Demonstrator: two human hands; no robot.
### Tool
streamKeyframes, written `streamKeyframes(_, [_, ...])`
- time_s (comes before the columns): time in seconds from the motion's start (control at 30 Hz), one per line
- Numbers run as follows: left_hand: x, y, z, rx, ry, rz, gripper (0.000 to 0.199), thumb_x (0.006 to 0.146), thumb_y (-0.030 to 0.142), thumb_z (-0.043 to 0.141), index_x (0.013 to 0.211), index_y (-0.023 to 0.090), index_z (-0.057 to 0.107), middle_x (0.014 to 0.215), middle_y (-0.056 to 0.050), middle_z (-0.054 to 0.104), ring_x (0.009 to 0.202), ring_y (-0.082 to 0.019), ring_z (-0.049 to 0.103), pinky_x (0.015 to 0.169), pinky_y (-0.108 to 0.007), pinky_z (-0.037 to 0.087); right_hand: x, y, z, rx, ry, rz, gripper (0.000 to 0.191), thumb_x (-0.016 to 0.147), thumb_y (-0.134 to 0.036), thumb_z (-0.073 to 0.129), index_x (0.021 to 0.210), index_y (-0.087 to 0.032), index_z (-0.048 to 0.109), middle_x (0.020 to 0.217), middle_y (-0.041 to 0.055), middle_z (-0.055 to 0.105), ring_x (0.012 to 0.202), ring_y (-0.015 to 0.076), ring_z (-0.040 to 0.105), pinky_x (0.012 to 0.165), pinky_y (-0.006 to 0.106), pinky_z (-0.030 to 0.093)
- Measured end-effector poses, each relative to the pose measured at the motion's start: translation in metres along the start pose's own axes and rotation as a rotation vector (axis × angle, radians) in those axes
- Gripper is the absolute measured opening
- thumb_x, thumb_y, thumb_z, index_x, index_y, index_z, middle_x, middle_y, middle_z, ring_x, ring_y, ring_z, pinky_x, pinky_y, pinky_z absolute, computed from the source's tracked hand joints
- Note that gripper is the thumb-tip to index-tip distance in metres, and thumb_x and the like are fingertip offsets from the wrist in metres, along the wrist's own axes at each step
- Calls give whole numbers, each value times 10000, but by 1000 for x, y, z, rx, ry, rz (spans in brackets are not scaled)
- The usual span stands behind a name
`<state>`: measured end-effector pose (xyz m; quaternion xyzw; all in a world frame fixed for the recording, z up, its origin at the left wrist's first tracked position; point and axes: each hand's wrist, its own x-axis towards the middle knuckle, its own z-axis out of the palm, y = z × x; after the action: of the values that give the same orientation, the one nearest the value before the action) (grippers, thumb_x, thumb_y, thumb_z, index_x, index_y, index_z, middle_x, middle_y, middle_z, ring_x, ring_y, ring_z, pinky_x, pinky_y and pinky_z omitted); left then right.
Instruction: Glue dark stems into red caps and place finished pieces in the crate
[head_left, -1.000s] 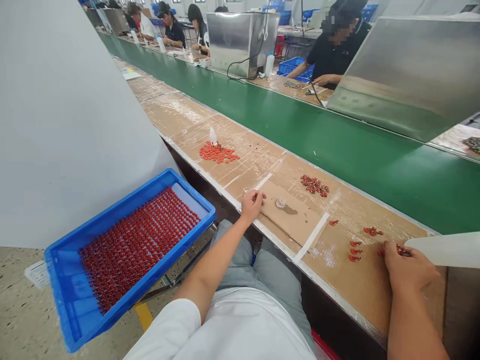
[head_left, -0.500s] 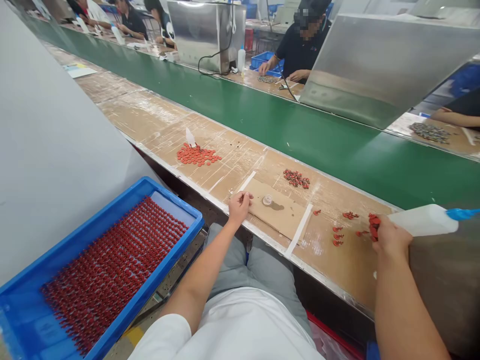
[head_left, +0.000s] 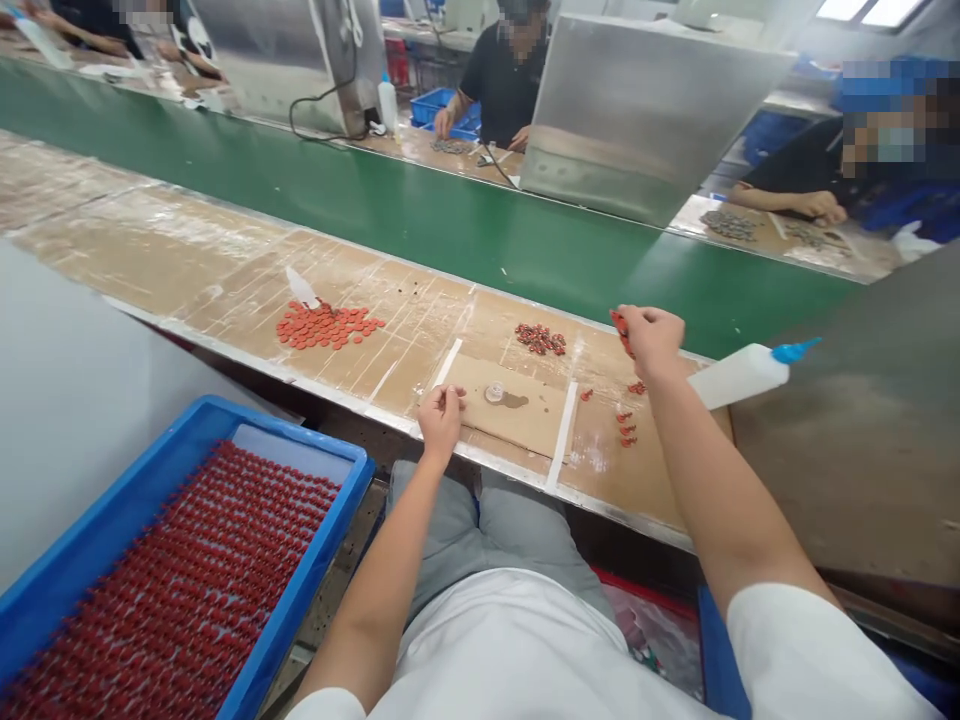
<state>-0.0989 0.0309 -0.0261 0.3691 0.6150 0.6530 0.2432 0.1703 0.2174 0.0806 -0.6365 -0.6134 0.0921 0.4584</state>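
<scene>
My right hand (head_left: 656, 342) is raised near the green belt's edge, closed on a bunch of red pieces (head_left: 622, 332). Below it, several small red pieces (head_left: 627, 428) lie on the table. Behind that wrist, a white squeeze bottle (head_left: 742, 378) with a blue nozzle is tipped on its side. My left hand (head_left: 441, 418) rests at the near-left edge of a cardboard sheet (head_left: 517, 425), fingers pinched together; what they hold, if anything, is hidden. A small clear cup (head_left: 494, 392) stands on the cardboard beside a dark wet patch.
Flat red discs (head_left: 330, 327) are piled at left with a white nozzle-like piece. Dark-and-red pieces (head_left: 540, 339) are heaped beyond the cardboard. A blue tray (head_left: 202, 410) of red pieces stands at lower left. Past the green belt (head_left: 450, 215), co-workers sit by metal boxes (head_left: 645, 120).
My right hand has lifted and moved away from me, towards the belt, with the red pieces. My left hand stays by the cardboard. The view has turned right.
</scene>
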Motion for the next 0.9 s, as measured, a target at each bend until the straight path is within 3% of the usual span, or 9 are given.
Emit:
streamKeyframes(0.13, [4, -1, -16, 59, -4, 4, 362, 892, 439, 424, 830, 151, 634, 783, -59, 693, 610, -129, 641, 618, -256, 507, -16, -65, 38, 177, -174, 60, 309, 718, -396, 560, 664, -121, 690, 531, 8, 576, 487, 98, 486, 489, 218, 375])
streamKeyframes(0.27, [30, -5, -52, 198, 90, 31, 366, 902, 414, 376, 864, 144, 619, 834, -71, 681, 652, -138, 634, 652, -269, 509, -50, -129, 102, 179, -406, -90, 304, 711, -409, 551, 606, -146, 661, 530, -18, 559, 539, 96, 492, 538, 213, 348])
streamKeyframes(0.4, [70, -11, -95, 418, 192, 57, 277, 872, 351, 431, 897, 160, 630, 891, -74, 686, 764, -170, 638, 785, -312, 488, -92, -170, 168, 130, -584, -244, 308, 751, -390, 505, 591, -157, 628, 532, -24, 535, 538, 92, 472, 529, 212, 313])
streamKeyframes(0.57, [99, -22, -122, 627, 230, 48, 205, 830, 237, 463, 915, 176, 639, 892, -73, 687, 836, -196, 633, 827, -318, 463, -136, -192, 217, -110, -631, -447, 275, 800, -379, 475, 745, -189, 665, 692, 12, 654, 656, 134, 569, 586, 225, 356])
streamKeyframes(0.9, [102, -27, -112, 792, 230, 24, 217, 828, 191, 467, 967, 211, 632, 964, -76, 684, 927, -221, 619, 817, -321, 437, -160, -203, 255, -221, -645, -664, 327, 869, -386, 418, 940, -187, 668, 928, 97, 704, 837, 207, 623, 707, 277, 396])
